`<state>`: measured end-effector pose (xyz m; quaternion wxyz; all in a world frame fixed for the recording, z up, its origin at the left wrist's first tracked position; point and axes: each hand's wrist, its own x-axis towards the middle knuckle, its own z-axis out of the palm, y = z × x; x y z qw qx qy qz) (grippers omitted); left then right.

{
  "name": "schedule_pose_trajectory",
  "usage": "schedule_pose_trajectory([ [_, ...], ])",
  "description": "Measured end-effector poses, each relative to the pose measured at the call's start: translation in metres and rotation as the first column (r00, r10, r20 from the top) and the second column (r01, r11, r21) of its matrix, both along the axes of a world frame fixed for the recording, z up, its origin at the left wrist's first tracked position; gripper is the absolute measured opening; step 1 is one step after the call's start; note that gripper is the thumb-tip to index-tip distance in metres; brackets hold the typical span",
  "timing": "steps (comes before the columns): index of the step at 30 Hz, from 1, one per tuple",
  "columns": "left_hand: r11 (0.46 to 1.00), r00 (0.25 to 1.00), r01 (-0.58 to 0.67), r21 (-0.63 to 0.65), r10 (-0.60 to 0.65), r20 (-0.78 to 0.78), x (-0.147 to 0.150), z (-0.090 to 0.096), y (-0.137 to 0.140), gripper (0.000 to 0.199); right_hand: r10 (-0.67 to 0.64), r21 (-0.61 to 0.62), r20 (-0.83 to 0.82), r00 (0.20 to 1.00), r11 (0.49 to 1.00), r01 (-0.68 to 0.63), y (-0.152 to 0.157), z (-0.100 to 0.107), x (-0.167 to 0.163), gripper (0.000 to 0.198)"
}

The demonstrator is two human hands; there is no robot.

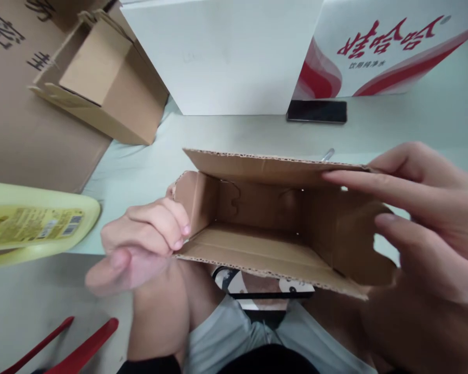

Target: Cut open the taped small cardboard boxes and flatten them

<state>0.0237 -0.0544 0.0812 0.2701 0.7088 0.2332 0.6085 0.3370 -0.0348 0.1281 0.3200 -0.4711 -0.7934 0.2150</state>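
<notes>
A small brown cardboard box [257, 244] is held above my lap, its top open toward me so that the bare inside shows. My left hand [144, 239] grips its left edge, the fingers curled over the side flap and the thumb pointing away to the left. At the right end, my right hand [425, 208] has its index finger along the far flap [257, 169] and its thumb by the right flap [359, 244]. Part of the right hand's grip is hidden behind the cardboard.
A white box [230, 57] and a white-and-red printed carton [374, 62] stand at the back, with a black phone [317, 111] before them. To the left are another brown box [113, 83], a large carton [19, 119], a yellow bottle [35, 221] and red handles [86, 345].
</notes>
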Motion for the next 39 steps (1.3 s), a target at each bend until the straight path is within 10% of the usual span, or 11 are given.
schedule_pose_trajectory([
  [8,0.984,0.947,-0.137,-0.114,0.096,-0.306,0.013,-0.008,-0.006,0.031,0.107,-0.037,-0.039,0.993,0.993,-0.108,0.009,-0.013,0.007,0.051],
  [15,0.880,0.868,-0.475,-0.022,0.465,-0.174,0.021,-0.038,0.009,0.032,0.206,-0.136,-0.509,0.836,0.940,-0.314,0.038,-0.067,-0.004,0.060],
  [22,0.939,0.903,-0.343,0.020,0.335,-0.268,0.016,-0.041,0.008,0.026,0.164,-0.188,-0.485,0.859,0.940,-0.286,0.050,-0.081,-0.003,0.043],
  [28,0.743,0.714,-0.668,-0.029,0.630,-0.307,0.025,-0.043,0.014,0.055,0.116,-0.142,-0.548,0.828,0.963,-0.229,0.054,-0.089,-0.006,0.061],
  [35,0.833,0.829,-0.537,-0.131,0.492,-0.268,0.014,-0.054,0.019,0.072,-0.007,-0.002,-0.545,0.838,1.000,0.007,0.050,-0.103,-0.013,0.063],
  [39,0.821,0.796,-0.565,-0.077,0.518,-0.314,0.013,-0.053,0.019,0.024,0.086,-0.040,-0.462,0.883,0.992,-0.117,0.049,-0.098,-0.012,0.026],
])
